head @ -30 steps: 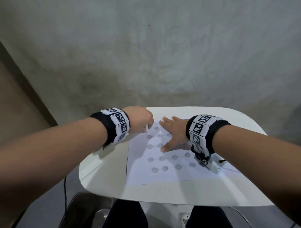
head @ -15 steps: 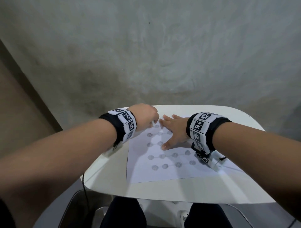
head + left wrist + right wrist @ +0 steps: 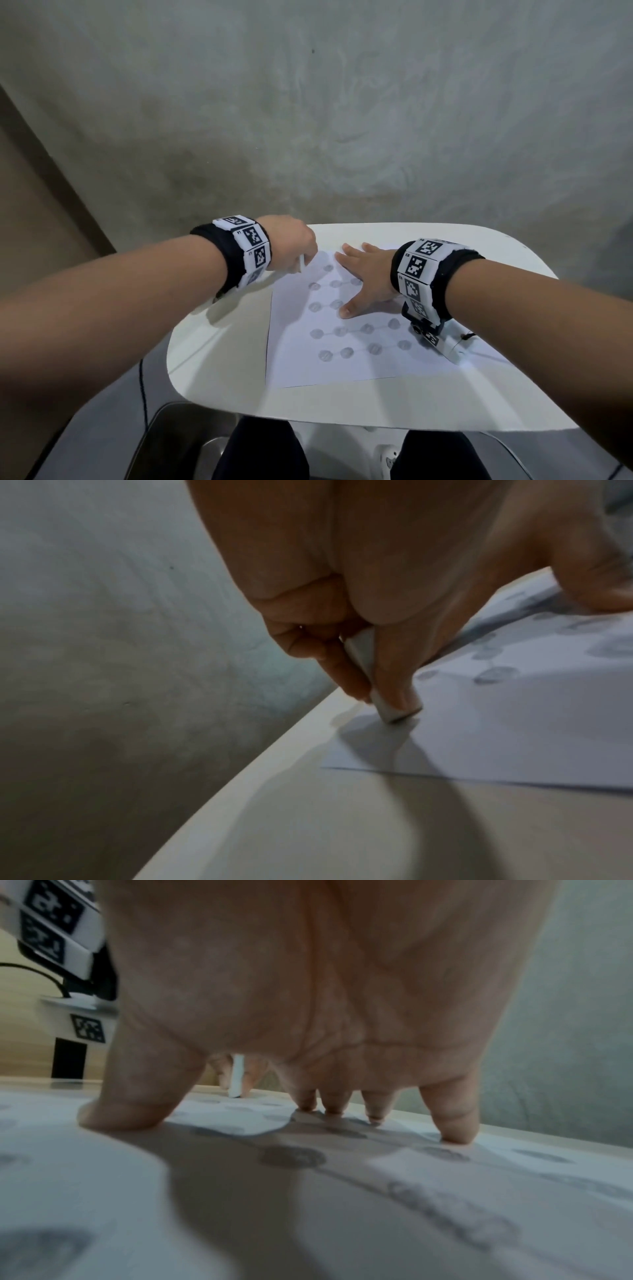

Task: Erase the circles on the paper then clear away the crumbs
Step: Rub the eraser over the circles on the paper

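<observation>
A white sheet of paper (image 3: 342, 363) with several grey pencilled circles (image 3: 346, 352) joined by lines lies on a small white table (image 3: 219, 349). My left hand (image 3: 294, 246) pinches a thin white eraser (image 3: 302, 263) between thumb and fingers. The eraser (image 3: 383, 693) stands on end with its lower edge on the paper's far left corner. My right hand (image 3: 363, 277) lies flat with spread fingers pressed on the sheet (image 3: 428, 1218), covering some circles. In the right wrist view the eraser (image 3: 237, 1076) shows beyond the palm.
A rough grey wall stands close behind the table. The table's rounded left edge (image 3: 281, 748) runs just beside the eraser. A black cable (image 3: 142, 394) hangs below the table at the left, above my knees.
My left hand has shifted with the eraser from over the upper circles toward the paper's far left corner. The right hand stays pressed on the sheet.
</observation>
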